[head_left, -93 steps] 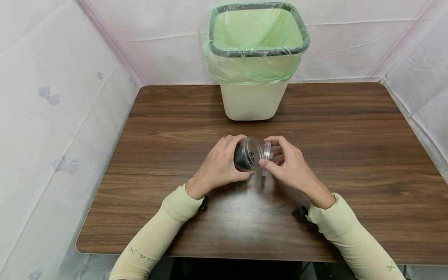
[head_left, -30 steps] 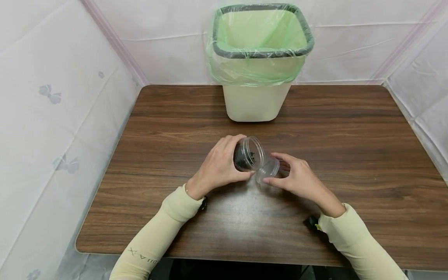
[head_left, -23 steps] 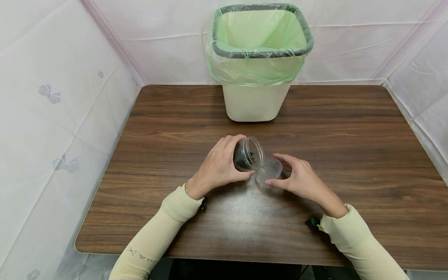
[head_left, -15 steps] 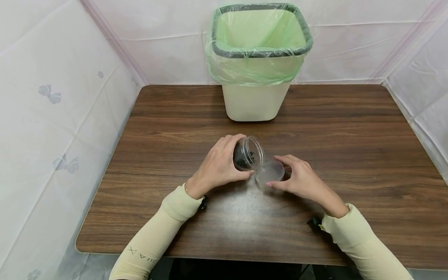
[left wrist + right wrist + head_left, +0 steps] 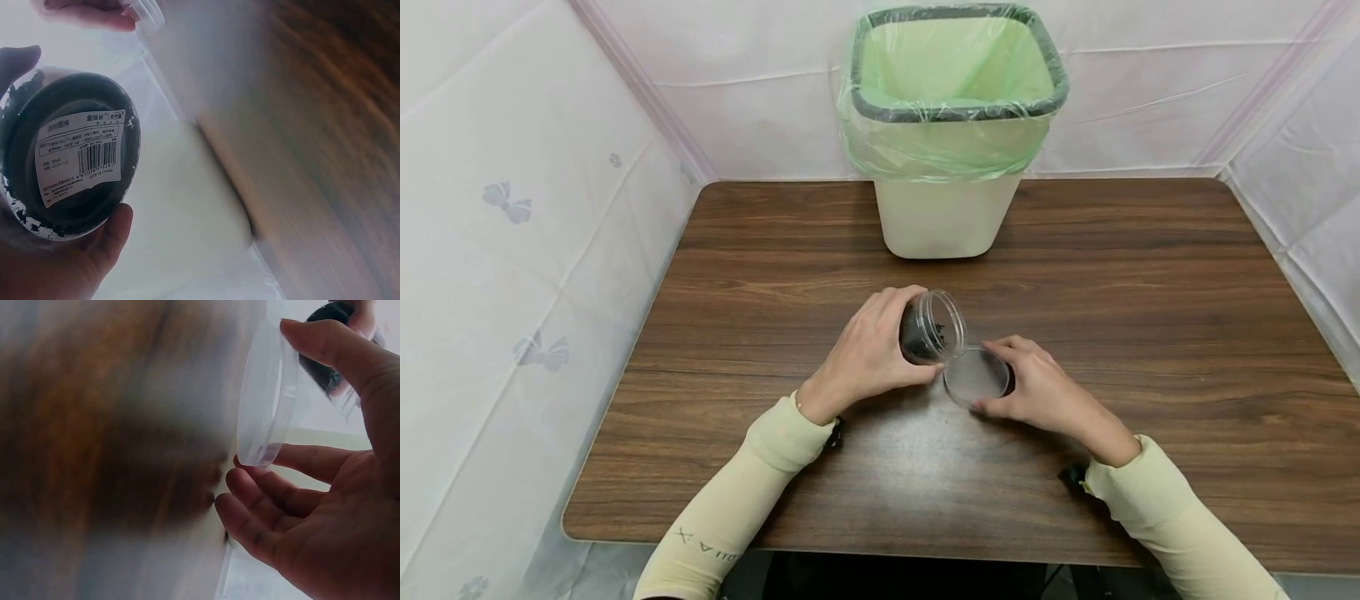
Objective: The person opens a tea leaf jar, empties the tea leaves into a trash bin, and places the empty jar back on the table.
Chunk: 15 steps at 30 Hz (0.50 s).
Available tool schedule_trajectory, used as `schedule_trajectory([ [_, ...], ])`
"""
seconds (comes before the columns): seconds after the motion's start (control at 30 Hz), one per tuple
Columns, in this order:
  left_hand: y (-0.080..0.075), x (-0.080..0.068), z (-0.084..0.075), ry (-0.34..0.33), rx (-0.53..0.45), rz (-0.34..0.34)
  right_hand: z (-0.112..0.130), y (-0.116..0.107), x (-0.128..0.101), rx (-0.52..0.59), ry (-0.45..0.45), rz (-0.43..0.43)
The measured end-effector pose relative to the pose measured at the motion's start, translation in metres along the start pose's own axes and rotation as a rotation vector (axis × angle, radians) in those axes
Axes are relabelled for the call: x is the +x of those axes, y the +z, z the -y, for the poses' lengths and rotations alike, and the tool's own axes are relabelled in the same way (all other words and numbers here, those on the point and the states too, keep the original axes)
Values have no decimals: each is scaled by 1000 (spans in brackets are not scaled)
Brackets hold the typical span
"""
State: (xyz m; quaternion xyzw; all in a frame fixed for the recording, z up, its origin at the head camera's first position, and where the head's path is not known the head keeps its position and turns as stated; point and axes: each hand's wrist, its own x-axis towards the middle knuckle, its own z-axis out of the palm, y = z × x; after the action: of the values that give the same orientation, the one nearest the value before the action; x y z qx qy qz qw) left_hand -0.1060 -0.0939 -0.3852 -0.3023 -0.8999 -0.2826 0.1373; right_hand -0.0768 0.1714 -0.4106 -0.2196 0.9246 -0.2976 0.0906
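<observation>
My left hand (image 5: 868, 346) grips a clear round jar (image 5: 917, 335) with dark, flaky bits inside. The jar lies tilted on its side over the table, its uncovered mouth facing right. In the left wrist view its base shows a white printed label (image 5: 81, 153) with a barcode, and the thumb and fingers wrap the jar's side. My right hand (image 5: 1041, 387) pinches a clear shallow lid (image 5: 976, 377) by its edge, just below and right of the jar's mouth. In the right wrist view the lid (image 5: 265, 394) sits between thumb and forefinger, with the other fingers loosely bent.
A pale waste bin (image 5: 943, 221) stands at the back middle of the brown wooden table (image 5: 760, 275). Its green bag (image 5: 951, 150) folds over the dark rim. White sheeting (image 5: 535, 275) hangs along the left, back and right sides.
My right hand has drawn the lid away from the jar's mouth, towards me and slightly right. The lid has turned from edge-on to nearly flat. My left hand and the jar stay almost still.
</observation>
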Motion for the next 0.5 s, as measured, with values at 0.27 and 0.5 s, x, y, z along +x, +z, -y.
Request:
schedule_trajectory([
  [0.27, -3, 1, 1, -24, -15, 0, 1, 1, 1, -38, -26, 0],
  [0.5, -3, 1, 2, -19, -15, -11, 3, -3, 5, -12, -4, -12],
])
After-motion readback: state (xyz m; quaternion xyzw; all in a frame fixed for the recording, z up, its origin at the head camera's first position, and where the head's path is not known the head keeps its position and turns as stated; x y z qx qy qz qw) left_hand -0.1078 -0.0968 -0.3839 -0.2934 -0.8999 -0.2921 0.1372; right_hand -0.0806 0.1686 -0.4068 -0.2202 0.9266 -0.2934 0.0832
